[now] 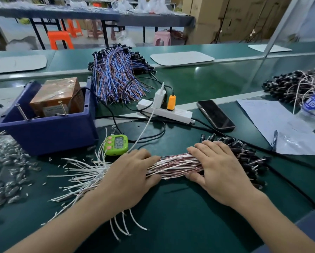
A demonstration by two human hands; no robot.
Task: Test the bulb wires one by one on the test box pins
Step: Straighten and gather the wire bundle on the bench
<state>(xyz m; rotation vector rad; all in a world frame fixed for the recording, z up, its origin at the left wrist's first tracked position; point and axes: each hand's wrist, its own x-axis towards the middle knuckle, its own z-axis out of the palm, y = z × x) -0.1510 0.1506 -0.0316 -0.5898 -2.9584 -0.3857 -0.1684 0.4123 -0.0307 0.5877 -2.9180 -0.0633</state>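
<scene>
A dark green bench (171, 225) runs through a workshop, with cardboard cartons (216, 15) stacked behind. One bundle of bulb wires (175, 165) lies across its near edge. The left hand (129, 178) and the right hand (220, 170) both press flat on it, fingers straight, thumbs on the near side. One blue test box (49, 132) with two upright pins (21, 112) stands left of it, and one green timer (116, 144) between. Beyond lie one power strip (171, 112), one phone (215, 114) and two more wire heaps (116, 73).
</scene>
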